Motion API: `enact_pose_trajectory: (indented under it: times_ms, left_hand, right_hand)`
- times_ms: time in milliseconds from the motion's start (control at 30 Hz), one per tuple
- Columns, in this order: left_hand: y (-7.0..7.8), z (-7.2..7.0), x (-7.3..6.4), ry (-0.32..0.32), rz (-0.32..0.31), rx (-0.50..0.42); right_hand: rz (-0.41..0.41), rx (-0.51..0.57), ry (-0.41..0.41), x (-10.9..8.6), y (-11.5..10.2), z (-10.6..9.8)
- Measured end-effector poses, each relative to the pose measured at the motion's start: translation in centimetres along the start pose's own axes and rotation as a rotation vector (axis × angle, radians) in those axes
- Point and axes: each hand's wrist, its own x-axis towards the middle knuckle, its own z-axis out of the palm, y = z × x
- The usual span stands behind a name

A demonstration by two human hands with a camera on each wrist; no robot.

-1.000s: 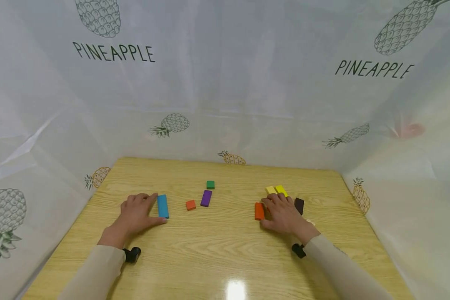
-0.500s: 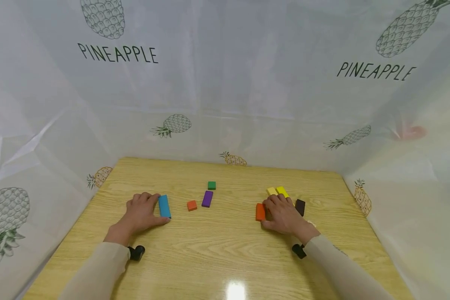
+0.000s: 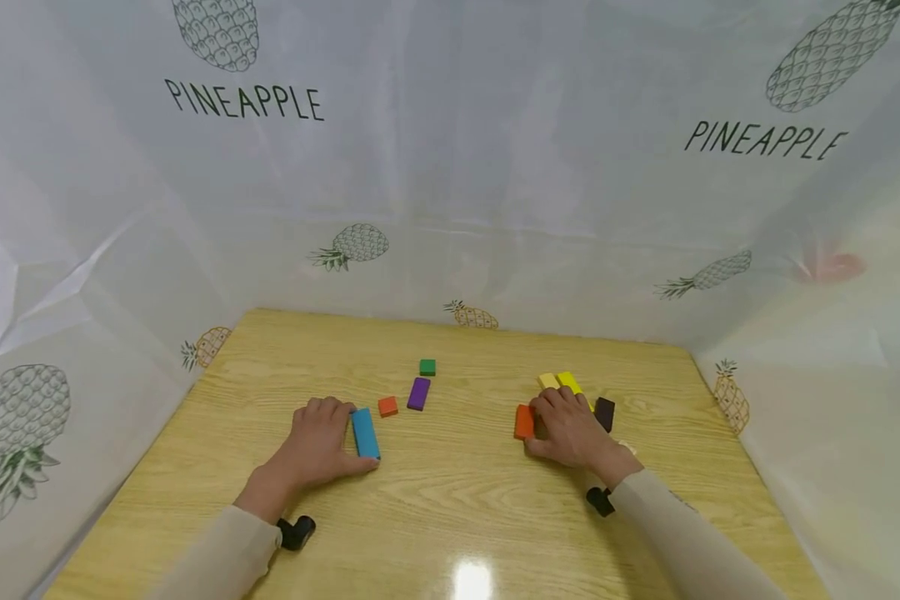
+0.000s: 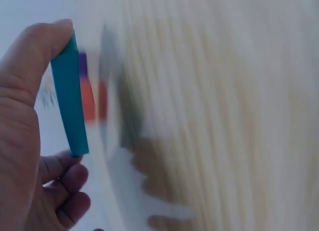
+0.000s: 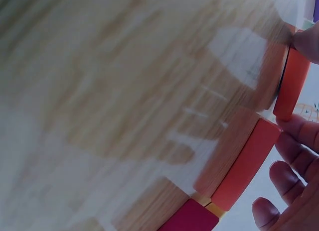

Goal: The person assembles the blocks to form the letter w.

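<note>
My left hand [image 3: 321, 442] pinches a blue rectangular block [image 3: 365, 433] by its two ends, thumb at one end and a finger at the other. In the left wrist view the blue block [image 4: 71, 99] stands out from the tabletop, which carries a blurred shadow. My right hand [image 3: 572, 427] has thumb and finger at the two ends of an orange-red block [image 3: 523, 422]. Beside those fingers, the right wrist view shows a red block [image 5: 246, 164] and a crimson block [image 5: 190, 218]; the hand covers these in the head view.
Between the hands lie a small red-orange block [image 3: 387, 407], a purple block [image 3: 418, 393] and a green block [image 3: 427, 367]. Around the right hand are a pale yellow block [image 3: 547, 381], a yellow block [image 3: 567, 381] and a black block [image 3: 604, 414]. A pineapple-print sheet [image 3: 450, 183] walls the wooden table [image 3: 450, 508].
My left hand has carried the blue block to the right and nearer to me, close to the small red-orange block. The right hand stays at the orange-red block. The head view has shifted slightly.
</note>
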Motion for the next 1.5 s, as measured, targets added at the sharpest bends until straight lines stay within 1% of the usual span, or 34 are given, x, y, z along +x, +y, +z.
enact_pose_trajectory:
  times_ms: [167,267,367,467,600,700,833,1000,1133,1300,1400,1500]
  left_hand:
    - [3.8,1.1,-0.1,-0.07,0.074,0.018]
    - [5.5,2.0,-0.2,-0.097,0.103,0.021]
    - [6.6,2.6,-0.4,-0.105,0.099,0.027]
    - [7.1,2.9,-0.5,-0.099,0.072,0.036]
    - [7.1,3.1,-0.8,-0.085,0.038,0.062]
    - [6.6,3.1,-1.2,-0.078,0.017,0.066]
    - [5.7,2.6,-1.8,-0.08,-0.006,0.044]
    - [4.6,1.9,-2.6,-0.084,-0.034,0.019]
    - [3.9,1.8,-2.9,-0.074,-0.027,-0.002]
    - [3.8,2.1,-3.2,-0.06,-0.021,-0.043]
    - [3.9,2.0,-3.6,-0.016,-0.015,-0.074]
    - [4.3,1.7,-4.0,0.058,0.03,-0.091]
  right_hand:
    - [-0.002,-0.01,-0.002,0.0,0.1,0.1]
    - [0.0,-0.017,-0.014,0.0,0.1,-0.1]
    - [-0.001,-0.014,-0.021,0.1,0.0,-0.2]
    - [-0.007,-0.008,-0.016,0.1,0.0,-0.2]
    - [-0.015,-0.006,0.002,0.1,0.1,-0.1]
    - [-0.015,-0.003,0.011,0.1,0.1,0.0]
    - [-0.013,0.001,0.013,0.1,0.1,-0.1]
    - [-0.006,0.005,-0.01,0.1,0.1,-0.2]
    - [0.006,0.002,-0.026,0.1,0.1,-0.2]
    - [0.007,0.011,-0.043,0.2,0.1,-0.1]
    - [0.005,0.013,-0.051,0.3,0.0,-0.2]
    - [0.001,0.012,-0.053,0.4,0.0,-0.3]
